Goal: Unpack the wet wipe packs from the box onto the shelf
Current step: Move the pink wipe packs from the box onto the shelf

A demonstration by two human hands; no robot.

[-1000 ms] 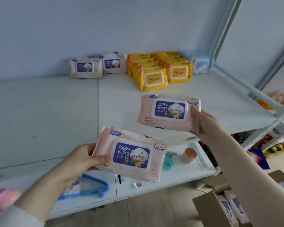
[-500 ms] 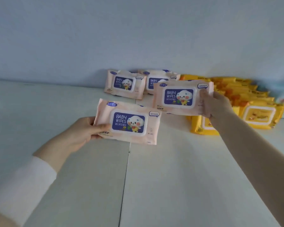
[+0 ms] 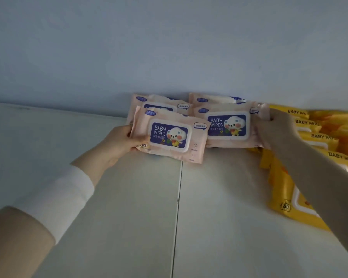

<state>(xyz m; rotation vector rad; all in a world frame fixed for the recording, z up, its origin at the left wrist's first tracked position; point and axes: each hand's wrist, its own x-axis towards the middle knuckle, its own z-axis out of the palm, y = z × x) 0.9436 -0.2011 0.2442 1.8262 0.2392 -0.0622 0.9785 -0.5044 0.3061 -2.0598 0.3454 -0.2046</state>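
My left hand (image 3: 117,143) grips the left end of a pink baby wipes pack (image 3: 170,135), held against the front of another pink pack (image 3: 159,102) that leans on the back wall. My right hand (image 3: 277,129) grips the right end of a second pink pack (image 3: 227,125), set in front of a further pink pack (image 3: 215,99) at the wall. Both held packs sit low over the white shelf (image 3: 129,217). The box is out of view.
A row of yellow baby wipes packs (image 3: 289,197) lies along the shelf's right side, partly behind my right forearm. The pale blue wall (image 3: 169,47) closes the back. A seam (image 3: 177,207) runs down the shelf's middle.
Both hands have carried their pink packs from the shelf's front edge to the back wall, in front of the two packs standing there. The view moved in; the box and the lower shelf dropped out of sight.
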